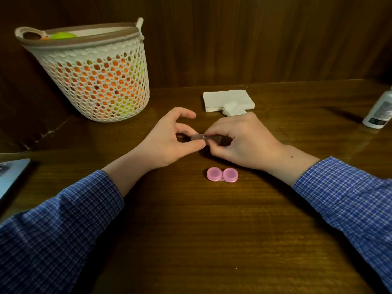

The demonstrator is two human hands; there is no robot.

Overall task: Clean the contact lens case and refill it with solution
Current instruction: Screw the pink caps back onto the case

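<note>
Pinching small clear object [198, 136] between them: left hand [169, 141] and right hand [239, 141], fingertips curled on it above table [191, 230]. Pink lens case [222, 174] closed, nearer, untouched. Solution bottle [379, 111] far right; tissues [228, 100] behind.

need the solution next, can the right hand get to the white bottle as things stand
Probably yes. The white bottle stands at the table's right edge with bare table between it and the right hand. But both hands' fingers pinch a small clear item, so that must be released first.
</note>
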